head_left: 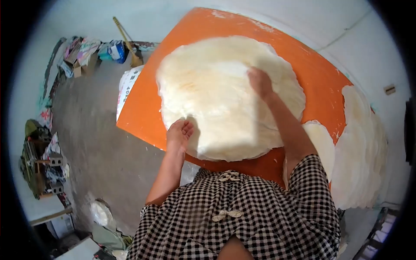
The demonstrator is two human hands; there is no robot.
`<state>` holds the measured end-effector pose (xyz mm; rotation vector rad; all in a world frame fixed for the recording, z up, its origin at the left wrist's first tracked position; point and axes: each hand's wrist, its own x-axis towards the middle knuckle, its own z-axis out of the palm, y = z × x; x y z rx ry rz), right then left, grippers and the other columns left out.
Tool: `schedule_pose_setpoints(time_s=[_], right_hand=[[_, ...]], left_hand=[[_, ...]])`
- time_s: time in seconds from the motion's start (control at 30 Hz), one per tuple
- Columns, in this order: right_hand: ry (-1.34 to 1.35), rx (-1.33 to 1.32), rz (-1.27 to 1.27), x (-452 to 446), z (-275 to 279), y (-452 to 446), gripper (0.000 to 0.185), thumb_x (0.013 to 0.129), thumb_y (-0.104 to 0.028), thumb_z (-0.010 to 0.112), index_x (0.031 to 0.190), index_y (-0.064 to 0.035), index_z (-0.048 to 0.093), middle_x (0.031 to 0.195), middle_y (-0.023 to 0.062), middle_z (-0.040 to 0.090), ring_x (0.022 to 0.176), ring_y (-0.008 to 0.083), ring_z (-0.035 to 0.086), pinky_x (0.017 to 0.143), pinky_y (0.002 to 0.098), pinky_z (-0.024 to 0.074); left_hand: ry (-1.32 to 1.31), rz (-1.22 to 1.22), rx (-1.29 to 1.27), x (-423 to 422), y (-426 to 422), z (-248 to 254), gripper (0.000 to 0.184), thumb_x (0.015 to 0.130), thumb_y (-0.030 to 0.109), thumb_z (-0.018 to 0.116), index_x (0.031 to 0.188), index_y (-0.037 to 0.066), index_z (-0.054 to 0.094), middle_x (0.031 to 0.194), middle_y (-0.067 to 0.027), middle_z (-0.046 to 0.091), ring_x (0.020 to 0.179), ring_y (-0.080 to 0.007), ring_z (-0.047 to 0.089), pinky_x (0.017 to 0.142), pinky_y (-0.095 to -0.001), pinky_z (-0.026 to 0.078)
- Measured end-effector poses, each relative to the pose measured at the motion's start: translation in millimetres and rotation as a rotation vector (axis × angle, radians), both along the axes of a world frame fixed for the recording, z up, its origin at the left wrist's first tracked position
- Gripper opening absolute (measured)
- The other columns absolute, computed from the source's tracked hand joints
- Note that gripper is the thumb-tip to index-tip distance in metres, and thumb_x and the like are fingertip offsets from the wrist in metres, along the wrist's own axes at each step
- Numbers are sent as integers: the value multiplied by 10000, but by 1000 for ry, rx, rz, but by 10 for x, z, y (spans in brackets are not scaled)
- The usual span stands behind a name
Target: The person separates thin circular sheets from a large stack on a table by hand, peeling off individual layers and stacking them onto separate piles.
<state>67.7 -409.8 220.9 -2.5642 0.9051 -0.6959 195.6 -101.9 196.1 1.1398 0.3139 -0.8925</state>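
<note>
Several hollow grey blocks [56, 159], rough and squared, stand at the far left among crumpled cloth and a dull green bundle [29, 149]. Next comes the floor [104, 143], grey and smooth-looking with paler smears, with a heap of wrinkled cloth [86, 50] along its far edge. Right of that heap, a broom [136, 60] leans on the wall, its straw head down and its thin yellowish handle up. A white printed sheet [125, 89], flat and smooth, juts from under the left edge of the table [145, 117], whose orange top is slick and dusted with white flecks. The left hand [180, 132] is at the lower left rim of a big round sheet [225, 112], its fingers loosely bent; whether they pinch the rim I cannot tell. This sheet lies flat across the middle of the table, cream-coloured and soft-looking, with a thin, ruffled, uneven edge. Below it spreads a black-and-white checked shirt [242, 208] with knotted cloth fastenings. The right hand [260, 82] is over the sheet's upper right part, fingers curled in and blurred, so its grip cannot be told. Farther right, overlapping pale sheets [362, 151] with wavy rims droop over the table's end.
</note>
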Motion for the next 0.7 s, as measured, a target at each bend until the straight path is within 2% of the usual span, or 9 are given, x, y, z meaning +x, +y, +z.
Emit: schedule_pose_setpoints(time_s=[0.03, 0.07, 0.1, 0.2, 0.3, 0.4, 0.47, 0.53, 0.7], right_hand=[[-4, -48, -69, 44, 160, -88, 254, 838, -233, 452, 992, -108, 610, 901, 165, 611, 846, 333, 575, 756, 431, 452], [-245, -220, -40, 117, 290, -169, 245, 844, -236, 452, 982, -101, 604, 874, 154, 616, 815, 335, 580, 722, 428, 464], [-183, -297, -87, 140, 771, 79, 192, 823, -210, 472, 904, -101, 608, 807, 129, 616, 768, 328, 582, 674, 421, 470], [-169, -537, 16, 332, 1247, 468, 140, 788, -165, 484, 844, -111, 601, 739, 115, 600, 730, 312, 581, 640, 416, 466], [-460, -581, 304, 579, 732, 800, 114, 725, -68, 493, 800, -86, 577, 740, 106, 575, 696, 286, 563, 584, 402, 449], [-51, -423, 401, 528, 113, 1225, 56, 692, -77, 485, 726, -90, 527, 708, 86, 531, 708, 265, 544, 579, 391, 426], [64, -323, 409, 377, 29, 1496, 74, 705, -69, 484, 765, -71, 527, 819, 73, 540, 840, 242, 541, 676, 372, 420], [-3, -323, 400, 317, 3, 1592, 113, 709, -70, 488, 813, -61, 531, 910, 74, 537, 935, 231, 521, 729, 362, 415], [78, -321, 380, 301, 68, 1668, 170, 709, -61, 489, 871, -49, 540, 991, 73, 535, 991, 222, 505, 758, 355, 411]], left_hand=[[-7, 7, 5, -10, -27, 79, 162, 878, 136, 459, 992, 23, 477, 863, -74, 545, 771, -178, 541, 651, -308, 461], [0, 18, 0, 0, -48, 90, 158, 878, 137, 461, 985, 22, 476, 860, -74, 546, 767, -178, 542, 649, -309, 460], [6, 26, -17, -6, 5, 108, 155, 878, 138, 462, 979, 21, 475, 857, -74, 546, 764, -179, 543, 646, -310, 459], [44, 38, 7, 80, -92, 121, 129, 876, 142, 475, 916, 20, 490, 787, -83, 559, 661, -163, 547, 560, -278, 449], [56, -15, 39, 144, -115, 206, 116, 873, 137, 481, 910, 28, 488, 716, -84, 566, 557, -151, 533, 479, -255, 433], [59, -61, 36, 207, -114, 95, 96, 870, 125, 483, 906, 36, 474, 664, -86, 566, 485, -145, 518, 422, -246, 421], [57, -84, 13, 195, -135, 79, 80, 867, 115, 484, 889, 41, 462, 652, -87, 565, 465, -148, 518, 405, -249, 423], [47, -112, 18, 154, -144, 126, 68, 868, 107, 475, 867, 43, 453, 664, -94, 567, 470, -153, 528, 401, -249, 429], [71, -58, 51, 119, -211, 258, 79, 879, 125, 453, 847, 53, 446, 689, -103, 569, 469, -167, 538, 401, -258, 439]])
